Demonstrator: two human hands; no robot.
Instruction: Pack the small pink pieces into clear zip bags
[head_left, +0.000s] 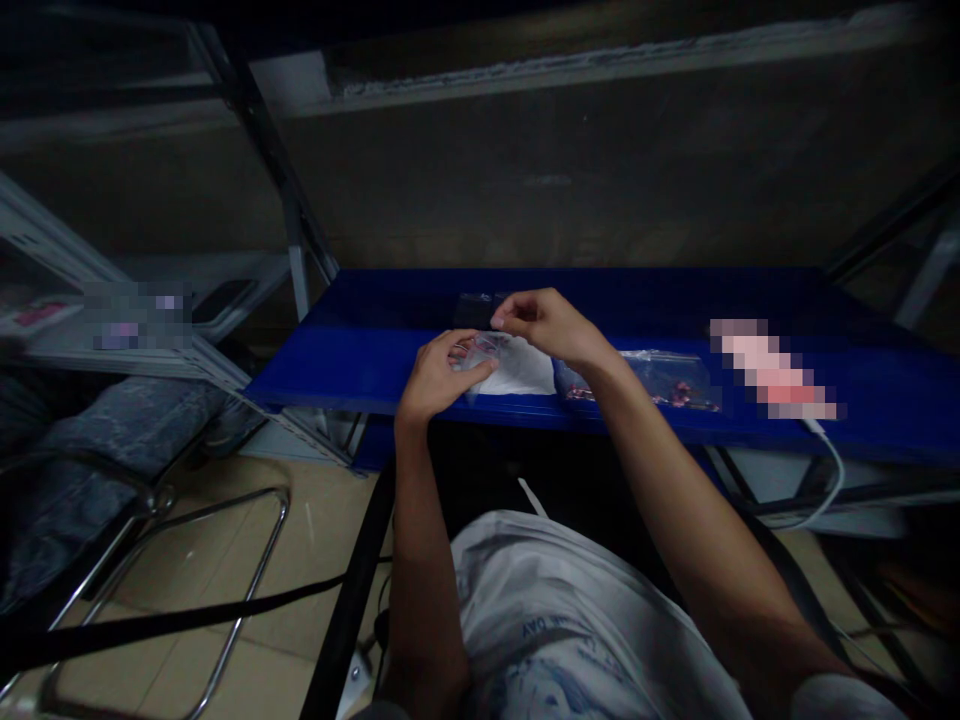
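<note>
My left hand [437, 378] rests at the front of the blue table, its fingers curled and its thumb along a clear plastic bag [486, 347]. Under the bag lies a white sheet [525, 368]. My right hand [553, 322] is raised just above the sheet's far right side, with thumb and forefinger pinched together; anything between them is too small to make out. Behind the hands sits a small dark packet [472, 309]. To the right, partly behind my right forearm, is a clear zip bag [671, 380] with small pinkish pieces inside.
The blue table [360, 350] has a blurred pink object [772, 370] at its right, with a white cable [834, 470] hanging off the edge. A grey side table [247, 270] stands left. Below it are a metal chair frame [255, 590] and a person's patterned trouser leg [142, 430].
</note>
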